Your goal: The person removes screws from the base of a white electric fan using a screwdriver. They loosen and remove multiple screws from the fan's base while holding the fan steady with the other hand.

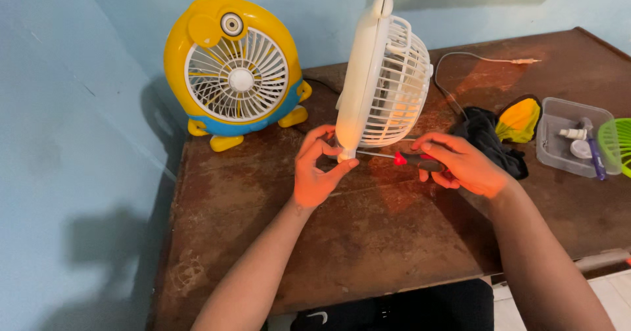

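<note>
Left hand (317, 168) pinches the white fan (381, 81) at its foot, right hand (460, 163) grips a red-handled screwdriver (401, 157) poking into the base, all on the bench (394, 239).

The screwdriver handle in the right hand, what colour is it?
Red and black; the screwdriver handle shows in the head view, gripped by the right hand.

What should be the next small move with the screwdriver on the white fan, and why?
Probably turn the screwdriver in place. Its tip already meets the foot of the white fan, which the left hand pinches steady, and the right hand has its grip around the handle.
</note>
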